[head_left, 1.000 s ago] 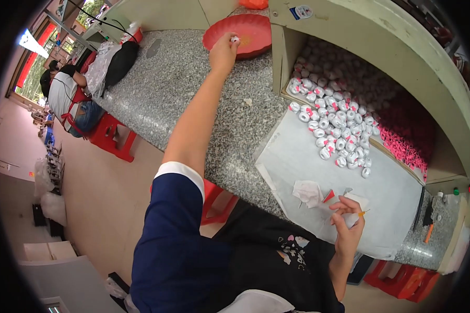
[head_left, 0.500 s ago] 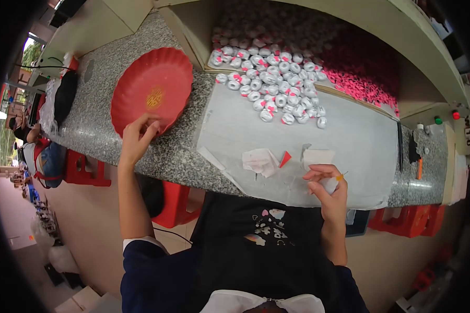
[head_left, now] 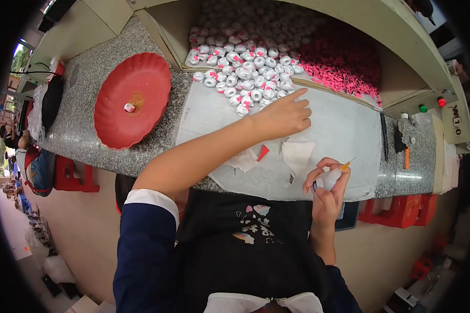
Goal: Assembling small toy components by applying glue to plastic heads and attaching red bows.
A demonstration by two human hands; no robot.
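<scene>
**Head view: left hand [head_left: 286, 116] spread, right hand [head_left: 328, 190] gripping**

The left hand hovers over a white paper sheet [head_left: 350, 135], beside the pile of small, round white pieces with pink trim [head_left: 245, 78]; its thumb is hidden. The right hand pinches a translucent white plastic bottle with an orange needle tip [head_left: 329, 179] above the sheet's near edge. The bottle is probably light and squeezable, best held by its body, clear of the thin tip; the pieces look hard, smooth and likely to roll.
</scene>
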